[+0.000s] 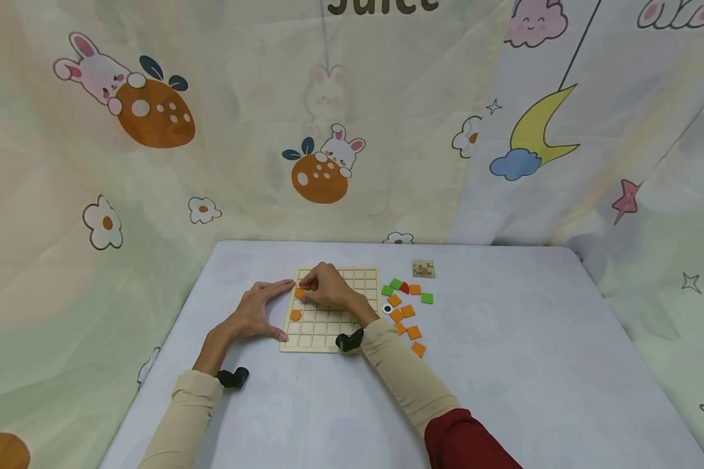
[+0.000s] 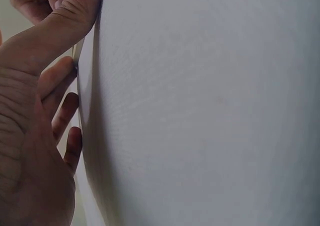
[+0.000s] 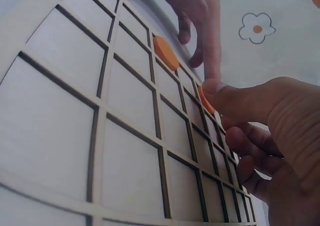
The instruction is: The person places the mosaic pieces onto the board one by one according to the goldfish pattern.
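Note:
A wooden grid board (image 1: 322, 326) lies on the white table. My right hand (image 1: 326, 286) reaches across it to the left column and pinches an orange piece (image 3: 206, 99), the thumb against it and the other fingers curled. This piece sits at the board's left edge, partly hidden by the thumb. One cell separates it from an orange round piece (image 1: 296, 315) lower in the same column. My left hand (image 1: 252, 312) is spread along the board's left side, its index fingertip near the upper edge and its thumb at the lower left corner.
Right of the board lie several loose orange square tiles (image 1: 408, 311), green tiles (image 1: 427, 298), a red piece (image 1: 405, 287) and a white disc with a black centre (image 1: 388, 309). A small picture card (image 1: 424, 268) is behind them. A printed cloth (image 1: 246, 163) hangs beyond the table.

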Demonstrator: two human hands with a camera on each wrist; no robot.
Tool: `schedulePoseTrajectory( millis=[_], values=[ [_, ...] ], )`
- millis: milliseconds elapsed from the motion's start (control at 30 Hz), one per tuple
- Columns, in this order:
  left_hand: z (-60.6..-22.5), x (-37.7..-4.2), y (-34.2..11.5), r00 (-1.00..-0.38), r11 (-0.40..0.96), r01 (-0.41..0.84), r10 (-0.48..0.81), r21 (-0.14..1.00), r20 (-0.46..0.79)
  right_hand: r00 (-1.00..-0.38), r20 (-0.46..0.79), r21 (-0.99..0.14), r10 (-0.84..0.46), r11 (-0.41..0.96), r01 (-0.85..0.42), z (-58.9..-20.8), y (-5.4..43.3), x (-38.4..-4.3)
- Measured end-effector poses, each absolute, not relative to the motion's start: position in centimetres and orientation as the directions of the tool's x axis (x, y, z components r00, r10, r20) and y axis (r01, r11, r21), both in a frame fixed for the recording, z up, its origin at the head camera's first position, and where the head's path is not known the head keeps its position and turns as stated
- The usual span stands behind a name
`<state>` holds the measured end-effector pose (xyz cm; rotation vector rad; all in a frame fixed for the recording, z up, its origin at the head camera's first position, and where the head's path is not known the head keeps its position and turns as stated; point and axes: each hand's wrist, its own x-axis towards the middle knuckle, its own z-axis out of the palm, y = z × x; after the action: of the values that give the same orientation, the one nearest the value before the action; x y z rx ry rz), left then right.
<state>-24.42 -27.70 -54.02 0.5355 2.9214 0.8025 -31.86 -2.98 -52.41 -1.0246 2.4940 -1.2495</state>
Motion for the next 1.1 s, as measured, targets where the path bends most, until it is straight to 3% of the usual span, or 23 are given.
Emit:
schedulePoseTrajectory(
  millis=[500, 1100],
  values=[
    [-54.2, -24.5, -27.5, -0.939, 0.814, 0.309, 0.344, 0.492, 0.020, -0.730, 0.163, -0.756, -0.664, 0.391, -0.525, -51.6, 2.0, -30.5],
    [-54.1, -24.4, -27.3, -0.935, 0.798, 0.328, 0.349, 0.506, 0.055, -0.789, 0.119, -0.759, -0.603, 0.457, -0.464, -51.1, 9.9, -28.7]
  ],
)
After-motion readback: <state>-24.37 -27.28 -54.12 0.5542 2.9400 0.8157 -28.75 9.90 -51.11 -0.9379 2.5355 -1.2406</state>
